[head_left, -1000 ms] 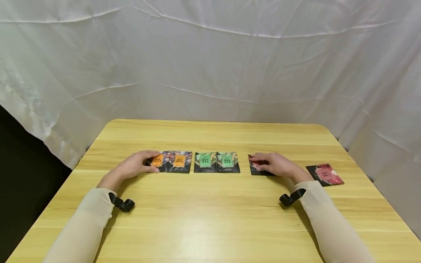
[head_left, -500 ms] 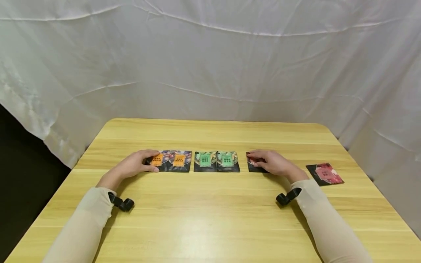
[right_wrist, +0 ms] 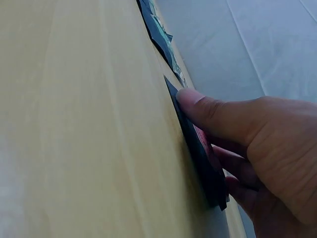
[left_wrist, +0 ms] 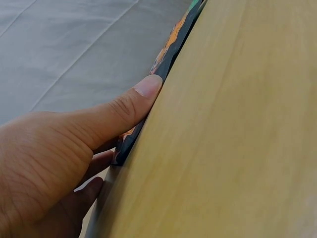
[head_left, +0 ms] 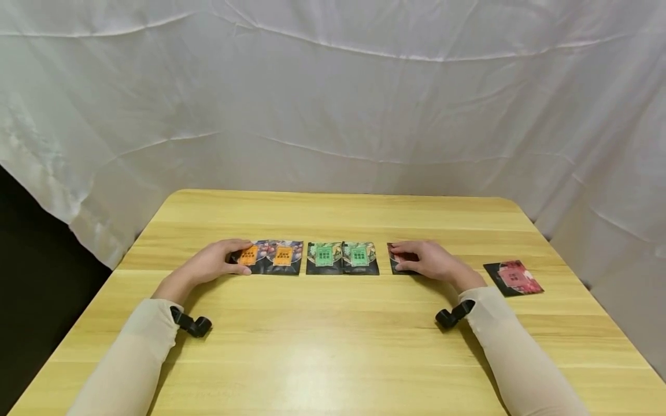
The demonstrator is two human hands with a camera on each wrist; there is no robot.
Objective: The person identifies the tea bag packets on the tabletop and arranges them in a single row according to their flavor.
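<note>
On the left, my left hand [head_left: 215, 259] rests at an orange-labelled food sachet [head_left: 248, 255], index finger near its far edge and thumb at its near edge. A matching orange-labelled sachet [head_left: 284, 257] lies against it on the right. My right hand [head_left: 433, 261] holds a red-and-black sachet [head_left: 393, 260] between thumb and fingers, covering most of it. In the right wrist view this red-and-black sachet [right_wrist: 195, 148] lies close over the wood, the thumb on its edge. Two green-labelled sachets [head_left: 325, 256] sit side by side in the middle.
Another red sachet [head_left: 514, 278] lies askew at the right, beyond the right wrist. The wooden table [head_left: 312, 329] ends at a grey-white cloth [head_left: 333, 115] behind it. Small black cameras [head_left: 198, 327] are strapped at both wrists.
My right hand has slid slightly left with the red-and-black sachet, narrowing the gap to the green ones. My left hand and the other sachets have kept their places.
</note>
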